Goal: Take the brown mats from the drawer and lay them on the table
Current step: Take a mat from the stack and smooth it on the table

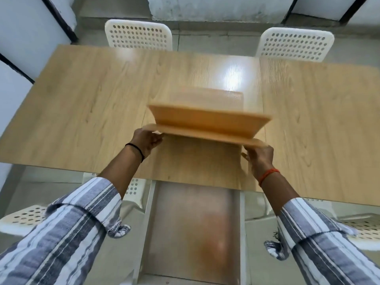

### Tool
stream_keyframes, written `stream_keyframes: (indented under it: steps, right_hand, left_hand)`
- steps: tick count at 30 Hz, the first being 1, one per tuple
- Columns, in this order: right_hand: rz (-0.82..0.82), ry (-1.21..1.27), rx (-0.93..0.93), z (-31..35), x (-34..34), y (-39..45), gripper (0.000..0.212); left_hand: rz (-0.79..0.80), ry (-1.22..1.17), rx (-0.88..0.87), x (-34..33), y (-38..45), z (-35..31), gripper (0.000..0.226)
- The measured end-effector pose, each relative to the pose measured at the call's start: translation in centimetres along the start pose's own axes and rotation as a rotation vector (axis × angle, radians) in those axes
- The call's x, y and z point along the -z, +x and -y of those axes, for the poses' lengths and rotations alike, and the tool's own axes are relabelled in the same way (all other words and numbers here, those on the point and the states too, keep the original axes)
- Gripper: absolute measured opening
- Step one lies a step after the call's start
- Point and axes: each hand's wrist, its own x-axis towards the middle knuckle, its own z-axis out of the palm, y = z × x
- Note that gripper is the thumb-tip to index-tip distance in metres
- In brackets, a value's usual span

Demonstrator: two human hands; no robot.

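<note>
My left hand [147, 140] and right hand [260, 156] each grasp an end of the brown mats [207, 124], held above the wooden table [82, 103], beyond the open drawer [193, 233].

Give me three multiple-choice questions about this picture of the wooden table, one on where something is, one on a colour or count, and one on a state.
1. Where are the thin brown mats?
A. Held above the light wooden table
B. Inside the open drawer
C. On a chair

2. How many white perforated chairs stand at the table's far side?
A. One
B. Two
C. Four

3. What are the hands doing?
A. Both hang idle
B. Only one holds
C. Each grips a mat end

Answers: 1 A, the mats hang over the tabletop with a shadow beneath. 2 B, one chair at far left, another chair at far right. 3 C, the left hand and the right hand hold opposite ends.
</note>
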Motion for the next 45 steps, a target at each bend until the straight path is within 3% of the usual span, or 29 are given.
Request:
stream_keyframes:
  steps: [4, 7, 11, 14, 17, 22, 27, 32, 36, 38, 41, 43, 45]
  right_hand:
    - [0.103, 0.029, -0.09, -0.9, 0.8, 0.2, 0.018]
    - [0.146, 0.071, -0.199, -0.8, 1.5, 0.0, 0.02]
    - [0.289, 0.216, -0.292, -1.8, 2.3, -0.1, 0.018]
    - [0.257, -0.005, -0.207, -2.8, 2.4, 0.2, 0.017]
    - [0.269, -0.236, -0.133, -3.2, 2.3, -0.4, 0.042]
    - [0.257, -0.47, 0.013, -3.9, 1.6, -1.2, 0.063]
    - [0.16, -0.416, 0.033, -3.7, 0.6, -1.4, 0.068]
    - [0.043, -0.312, 0.055, -2.3, -1.3, -0.7, 0.065]
    - [0.021, -0.319, 0.07, -1.4, -2.3, 0.3, 0.067]
    - [0.074, -0.466, 0.152, -1.5, -2.8, 0.1, 0.071]
    - [0.21, -0.989, 0.393, -2.7, -3.5, -1.7, 0.087]
    - [0.314, -1.226, 0.542, -3.9, -3.6, -3.6, 0.098]
    - [0.418, -1.406, 0.671, -5.6, -3.4, -5.3, 0.105]
  left_hand:
    - [0.097, 0.035, 0.204, 1.1, -0.1, 1.2, 0.035]
    - [0.162, 0.055, 0.237, 1.0, -0.7, 1.7, 0.023]
    - [0.108, 0.093, 0.15, 0.9, -0.3, 2.2, 0.031]
    - [0.052, 0.2, 0.065, 0.9, -0.2, 3.1, 0.045]
    - [-0.009, 0.312, -0.004, 1.2, 0.2, 4.2, 0.049]
    - [-0.06, 0.563, -0.096, 0.8, -0.1, 4.4, 0.054]
    - [-0.094, 0.864, -0.198, 0.3, -1.3, 4.7, 0.056]
    - [-0.087, 0.884, -0.215, 1.0, -2.1, 5.7, 0.056]
    - [0.02, 1.037, -0.34, 1.6, -3.0, 6.6, 0.1]
    - [0.084, 1.184, -0.423, 1.7, -3.7, 7.7, 0.121]
    - [0.185, 1.61, -0.496, 1.8, -4.1, 9.4, 0.137]
    - [0.169, 1.8, -0.53, 1.8, -4.0, 10.1, 0.136]
    - [0.135, 1.842, -0.567, 1.9, -3.8, 10.6, 0.128]
